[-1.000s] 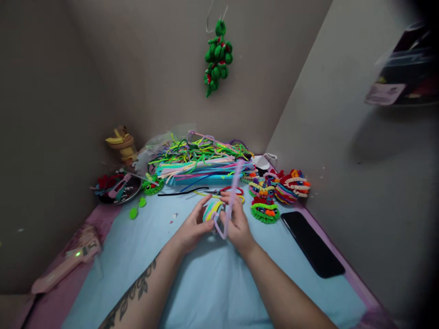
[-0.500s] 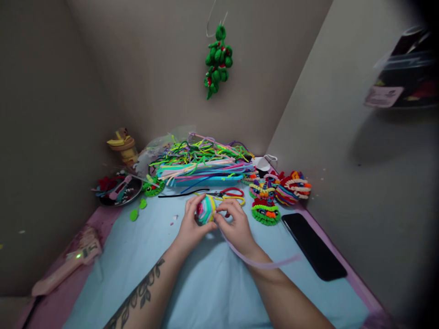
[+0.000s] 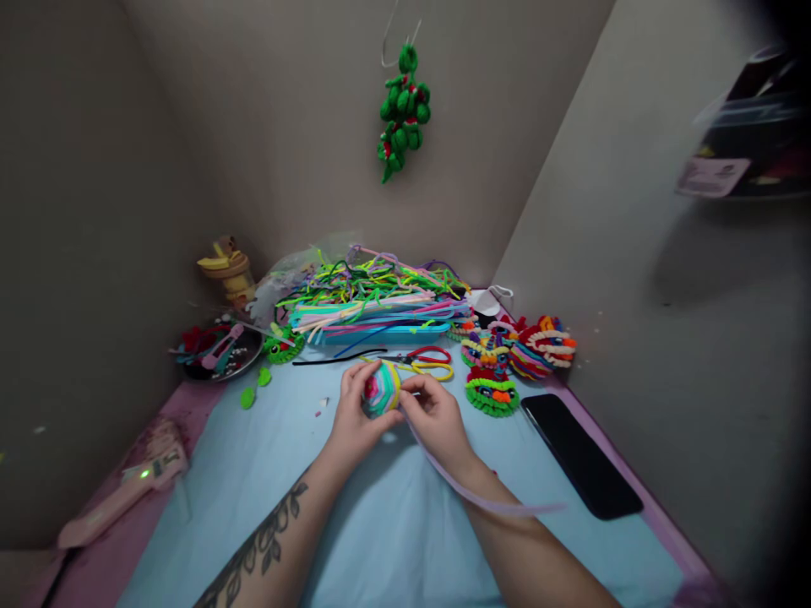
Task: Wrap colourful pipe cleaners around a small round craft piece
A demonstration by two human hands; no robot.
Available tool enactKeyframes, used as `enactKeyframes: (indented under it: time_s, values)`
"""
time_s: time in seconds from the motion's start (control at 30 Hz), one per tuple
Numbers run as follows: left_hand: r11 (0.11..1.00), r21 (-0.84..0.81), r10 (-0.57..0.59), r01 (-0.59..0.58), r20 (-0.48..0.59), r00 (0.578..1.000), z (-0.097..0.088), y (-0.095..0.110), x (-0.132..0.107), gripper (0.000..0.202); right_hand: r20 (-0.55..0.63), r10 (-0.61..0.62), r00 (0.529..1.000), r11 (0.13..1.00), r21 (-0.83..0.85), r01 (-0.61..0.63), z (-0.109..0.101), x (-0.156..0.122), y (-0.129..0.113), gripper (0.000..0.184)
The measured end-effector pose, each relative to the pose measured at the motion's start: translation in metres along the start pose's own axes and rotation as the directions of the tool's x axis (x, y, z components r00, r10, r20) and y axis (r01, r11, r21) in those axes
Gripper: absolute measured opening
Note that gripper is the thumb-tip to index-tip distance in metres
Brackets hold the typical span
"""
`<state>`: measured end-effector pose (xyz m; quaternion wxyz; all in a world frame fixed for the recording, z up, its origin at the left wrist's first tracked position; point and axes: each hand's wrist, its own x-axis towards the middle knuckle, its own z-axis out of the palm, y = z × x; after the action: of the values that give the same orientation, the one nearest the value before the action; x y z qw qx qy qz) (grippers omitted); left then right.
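My left hand [image 3: 352, 420] grips a small round piece woven from coloured pipe cleaners [image 3: 381, 389], held just above the light blue table cover [image 3: 380, 523]. My right hand [image 3: 436, 420] pinches a lilac pipe cleaner [image 3: 481, 498] against the right side of that piece. The lilac strand trails from the piece under my right wrist and out to the right. Red and yellow scissors [image 3: 423, 361] lie just beyond my fingers.
A heap of coloured pipe cleaners [image 3: 371, 295] fills the back of the table. Finished woven pieces [image 3: 507, 359] sit at the right, with a black phone [image 3: 581, 456] beside them. A pink glue gun [image 3: 120, 494] lies at the left edge, and a dark dish of bits [image 3: 219, 348] behind it.
The lilac pipe cleaner, which stood up between my hands, has swung down and now trails to the right under my right wrist. The woven piece has turned a little in my fingers.
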<state>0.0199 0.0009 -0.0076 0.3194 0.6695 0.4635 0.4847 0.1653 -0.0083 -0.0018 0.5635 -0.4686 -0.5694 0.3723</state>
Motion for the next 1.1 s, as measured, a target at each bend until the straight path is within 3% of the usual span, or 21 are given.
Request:
enactKeyframes:
  time_s: [0.17, 0.3, 0.43, 0.67, 0.83, 1.1]
  values:
    - [1.0, -0.004, -0.002, 0.002, -0.016, 1.0, 0.0017, -0.001, 0.0006, 0.068, -0.021, 0.083, 0.996, 0.993, 0.089, -0.08, 0.0028, 0.0019, 0.0005, 0.006]
    - [1.0, -0.011, -0.014, 0.014, -0.022, 1.0, 0.002, -0.0026, 0.0003, 0.068, -0.04, 0.181, 0.983, 0.961, 0.22, -0.168, 0.0036, 0.0041, 0.0027, 0.017]
    - [1.0, -0.006, 0.001, -0.001, 0.0, 1.0, 0.002, -0.0046, 0.0003, 0.068, 0.028, 0.234, 0.972, 0.93, 0.284, -0.232, 0.0022, 0.0067, 0.004, 0.024]
    - [0.999, -0.043, -0.033, 0.032, -0.028, 0.999, 0.0045, -0.0097, 0.0021, 0.069, -0.052, 0.185, 0.981, 0.939, 0.305, -0.161, 0.0031, 0.0081, -0.0003, 0.024]
    - [0.999, 0.035, 0.007, -0.005, -0.04, 0.999, 0.0054, -0.0061, 0.0013, 0.068, -0.055, 0.222, 0.973, 0.913, 0.362, -0.188, 0.0044, 0.0075, 0.0004, 0.027]
    - [0.992, 0.11, 0.066, -0.063, -0.027, 0.997, 0.0056, -0.0069, 0.0005, 0.065, 0.077, 0.325, 0.943, 0.843, 0.429, -0.325, 0.0021, 0.0088, -0.0007, 0.035]
